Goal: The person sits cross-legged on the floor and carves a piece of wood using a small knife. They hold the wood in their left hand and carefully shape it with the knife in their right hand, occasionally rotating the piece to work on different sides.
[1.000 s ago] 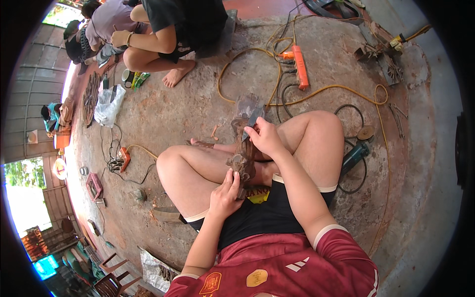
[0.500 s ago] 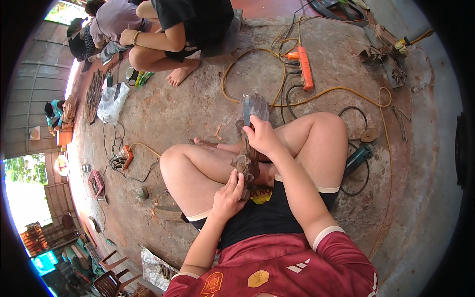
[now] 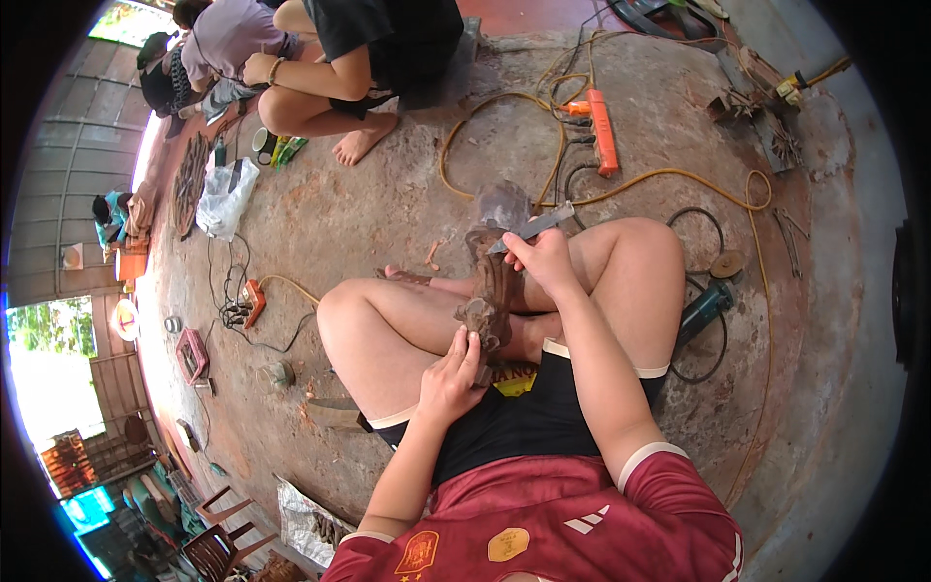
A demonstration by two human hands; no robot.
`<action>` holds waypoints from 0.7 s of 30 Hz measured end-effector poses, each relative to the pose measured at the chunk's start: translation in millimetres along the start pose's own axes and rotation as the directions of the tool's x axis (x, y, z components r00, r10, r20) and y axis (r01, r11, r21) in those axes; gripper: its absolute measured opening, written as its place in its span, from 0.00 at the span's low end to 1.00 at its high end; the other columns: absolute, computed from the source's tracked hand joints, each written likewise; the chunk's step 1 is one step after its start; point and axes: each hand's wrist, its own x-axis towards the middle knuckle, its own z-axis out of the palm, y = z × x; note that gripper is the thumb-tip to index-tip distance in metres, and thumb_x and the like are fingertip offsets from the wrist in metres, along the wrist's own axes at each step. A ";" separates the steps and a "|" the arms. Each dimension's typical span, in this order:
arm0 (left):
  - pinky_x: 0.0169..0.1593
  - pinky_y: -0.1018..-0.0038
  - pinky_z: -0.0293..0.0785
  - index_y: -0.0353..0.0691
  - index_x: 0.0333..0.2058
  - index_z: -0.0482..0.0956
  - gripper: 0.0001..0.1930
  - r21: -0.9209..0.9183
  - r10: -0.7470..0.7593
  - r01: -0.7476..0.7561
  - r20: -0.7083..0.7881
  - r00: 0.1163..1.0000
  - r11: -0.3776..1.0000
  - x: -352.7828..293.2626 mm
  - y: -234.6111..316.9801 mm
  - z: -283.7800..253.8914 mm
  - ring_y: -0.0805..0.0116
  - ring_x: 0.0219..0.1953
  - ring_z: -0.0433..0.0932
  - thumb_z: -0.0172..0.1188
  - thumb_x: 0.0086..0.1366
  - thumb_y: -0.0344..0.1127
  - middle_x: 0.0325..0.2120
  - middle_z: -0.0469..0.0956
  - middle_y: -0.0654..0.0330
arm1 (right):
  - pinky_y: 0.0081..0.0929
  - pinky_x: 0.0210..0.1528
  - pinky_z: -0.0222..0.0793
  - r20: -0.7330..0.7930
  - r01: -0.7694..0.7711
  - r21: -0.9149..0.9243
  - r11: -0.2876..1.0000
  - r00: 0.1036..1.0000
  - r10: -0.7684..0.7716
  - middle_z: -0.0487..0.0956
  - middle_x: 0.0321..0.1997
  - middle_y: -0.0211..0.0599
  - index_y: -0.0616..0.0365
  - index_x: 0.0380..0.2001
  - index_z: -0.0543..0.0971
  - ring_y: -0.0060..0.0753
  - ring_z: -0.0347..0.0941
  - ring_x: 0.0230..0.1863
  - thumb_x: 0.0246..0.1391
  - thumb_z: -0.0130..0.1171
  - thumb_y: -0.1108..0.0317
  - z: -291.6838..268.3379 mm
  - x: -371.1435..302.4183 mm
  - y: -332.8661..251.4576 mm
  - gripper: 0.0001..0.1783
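Brown and bumpy, the carved piece [image 3: 492, 281] sits between my bent legs, with one end near my black shorts [image 3: 504, 427] and the other end pointing away from me. At its far end is a smooth, grey, round block [image 3: 504, 202]; I can't tell if the two are one thing. My left hand [image 3: 454, 381] is on the near end, with its fingers laid on the bumps. Its thumb is hidden, so I can't tell if that hand grips or just rests there. My right hand [image 3: 543, 262] is closed on a flat grey tool [image 3: 549, 221]. The tool leans across the far part of the carving. One end is over the brown bumps, and the other sticks out to the right.

I sit on the dusty floor [image 3: 378, 228] in a dark red shirt [image 3: 543, 514]. Past the carving lies an orange power strip [image 3: 603, 134], with a yellow cord [image 3: 669, 173] looping near it. A green power tool [image 3: 706, 310] lies just beside my right leg. Up to the left, a person in black [image 3: 398, 48] squats with bare feet, and a white plastic bag [image 3: 226, 202] lies near them.
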 end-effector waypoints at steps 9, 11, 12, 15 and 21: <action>0.44 0.65 0.82 0.28 0.65 0.63 0.52 0.009 0.007 -0.007 -0.044 0.999 1.000 0.4 -0.7 4.2 0.48 0.46 0.84 0.75 0.36 0.33 0.57 0.71 0.30 | 0.18 0.24 0.70 -0.051 0.137 -0.122 0.983 0.988 -0.144 0.82 0.26 0.34 0.58 0.25 0.72 0.17 0.76 0.23 0.58 0.65 0.71 18.8 -22.7 26.2 0.12; 0.44 0.65 0.83 0.28 0.65 0.63 0.52 0.009 0.019 -0.019 -0.065 0.998 1.000 1.2 -0.8 4.9 0.48 0.45 0.84 0.75 0.37 0.33 0.57 0.71 0.31 | 0.19 0.28 0.69 -0.064 0.140 -0.233 0.962 0.985 -0.159 0.81 0.26 0.30 0.58 0.26 0.73 0.17 0.74 0.25 0.59 0.64 0.69 18.1 -25.3 31.3 0.11; 0.43 0.64 0.83 0.27 0.64 0.63 0.52 0.009 0.026 -0.025 -0.074 0.997 1.000 1.6 -1.2 6.3 0.48 0.45 0.84 0.75 0.38 0.34 0.57 0.72 0.31 | 0.19 0.29 0.68 -0.077 0.172 -0.260 0.950 0.977 -0.197 0.80 0.25 0.30 0.59 0.26 0.74 0.17 0.73 0.25 0.60 0.64 0.69 18.2 -24.6 35.8 0.11; 0.43 0.64 0.83 0.25 0.65 0.62 0.52 -0.009 0.003 -0.003 -0.083 0.997 1.000 0.2 -1.3 9.1 0.48 0.44 0.84 0.76 0.38 0.34 0.58 0.71 0.31 | 0.22 0.31 0.68 -0.079 0.208 -0.319 0.925 0.966 -0.244 0.78 0.24 0.29 0.60 0.27 0.75 0.19 0.72 0.27 0.60 0.63 0.67 21.1 -24.8 36.2 0.11; 0.41 0.64 0.83 0.22 0.65 0.60 0.54 -0.087 -0.065 0.053 -0.141 0.988 0.995 -0.8 -4.2 13.6 0.47 0.42 0.84 0.76 0.39 0.34 0.53 0.75 0.32 | 0.29 0.30 0.68 0.040 0.318 -0.443 0.838 0.941 -0.336 0.75 0.22 0.37 0.60 0.27 0.77 0.27 0.71 0.24 0.60 0.62 0.63 26.3 -24.4 22.8 0.12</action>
